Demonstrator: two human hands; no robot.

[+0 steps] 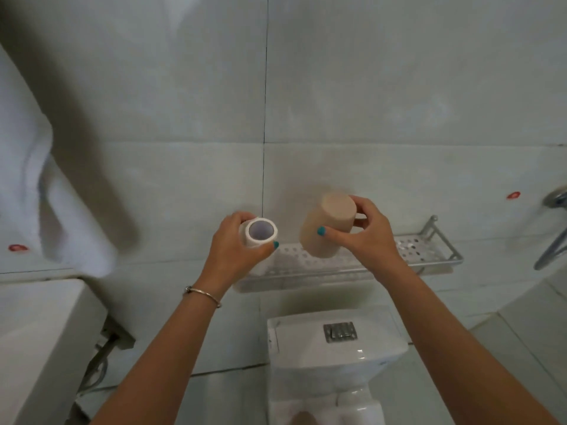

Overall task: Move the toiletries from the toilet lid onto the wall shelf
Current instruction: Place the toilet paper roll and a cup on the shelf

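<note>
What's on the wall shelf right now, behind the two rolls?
The perforated metal wall shelf looks bare where it shows, at its right end. The white roll in the left hand, the tan roll and the right hand cover its left and middle.

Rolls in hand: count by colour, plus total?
White roll with open core, in the left hand: 1
Beige roll, in the right hand: 1
Total: 2, both held just in front of the perforated metal wall shelf.
</note>
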